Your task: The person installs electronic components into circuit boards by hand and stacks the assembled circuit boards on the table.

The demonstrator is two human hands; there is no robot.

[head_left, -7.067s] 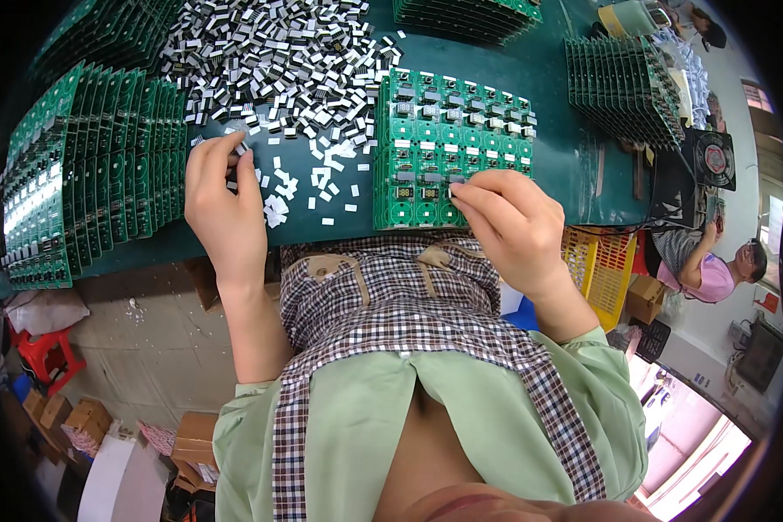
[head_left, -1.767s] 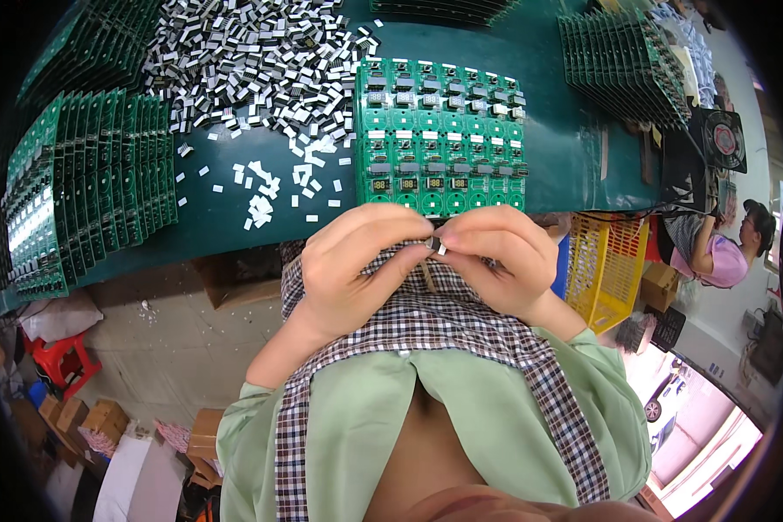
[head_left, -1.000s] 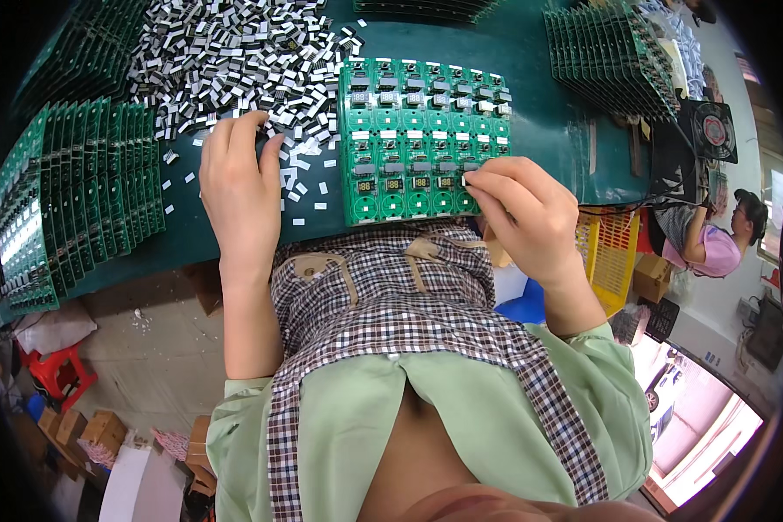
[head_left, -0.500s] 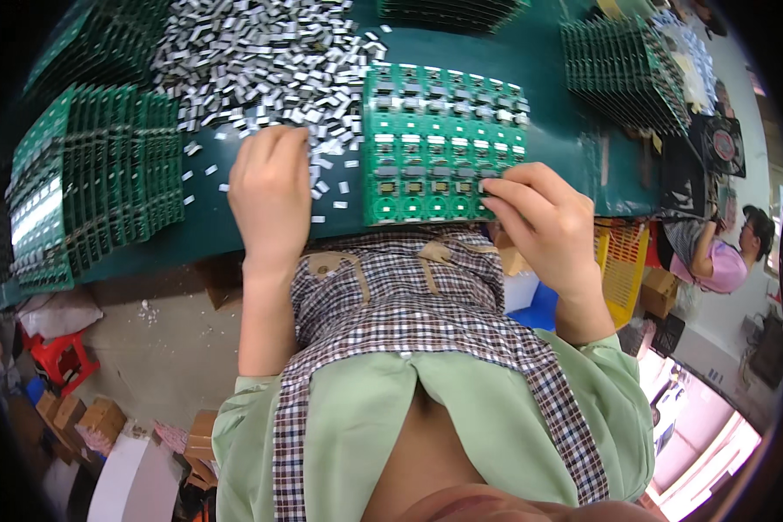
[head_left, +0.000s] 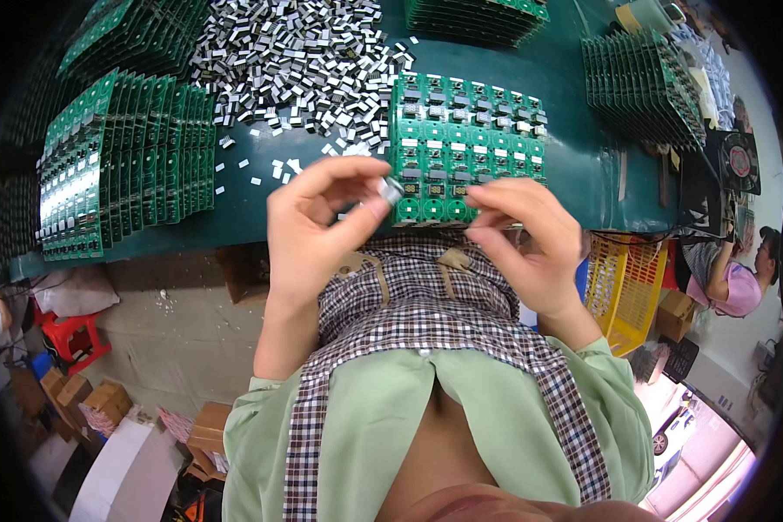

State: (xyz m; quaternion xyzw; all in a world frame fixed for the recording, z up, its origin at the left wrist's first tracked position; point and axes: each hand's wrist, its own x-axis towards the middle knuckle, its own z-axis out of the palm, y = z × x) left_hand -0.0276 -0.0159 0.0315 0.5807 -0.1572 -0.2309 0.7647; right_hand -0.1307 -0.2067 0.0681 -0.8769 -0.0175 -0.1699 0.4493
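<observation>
My left hand (head_left: pixel 322 217) is raised over the table's near edge, pinching a small silver-and-black component (head_left: pixel 391 189) between thumb and forefinger. My right hand (head_left: pixel 526 239) is beside it, fingers curled and pinched together near the front edge of a green circuit board panel (head_left: pixel 465 130); whether it holds anything is hidden. The panel lies flat on the dark green table (head_left: pixel 574 174) and carries rows of small dark parts. A big heap of loose silver components (head_left: pixel 300 61) lies behind my left hand.
Stacks of green boards stand on edge at the left (head_left: pixel 122 165), at the far right (head_left: pixel 639 87) and at the back (head_left: pixel 478 13). A yellow crate (head_left: pixel 622 287) sits under the table at right, where another person (head_left: pixel 739 274) sits. Cardboard boxes (head_left: pixel 104 400) lie on the floor.
My left hand has lifted off the loose components on the table with one piece pinched in it and moved toward my right hand, which has pulled back slightly from the panel.
</observation>
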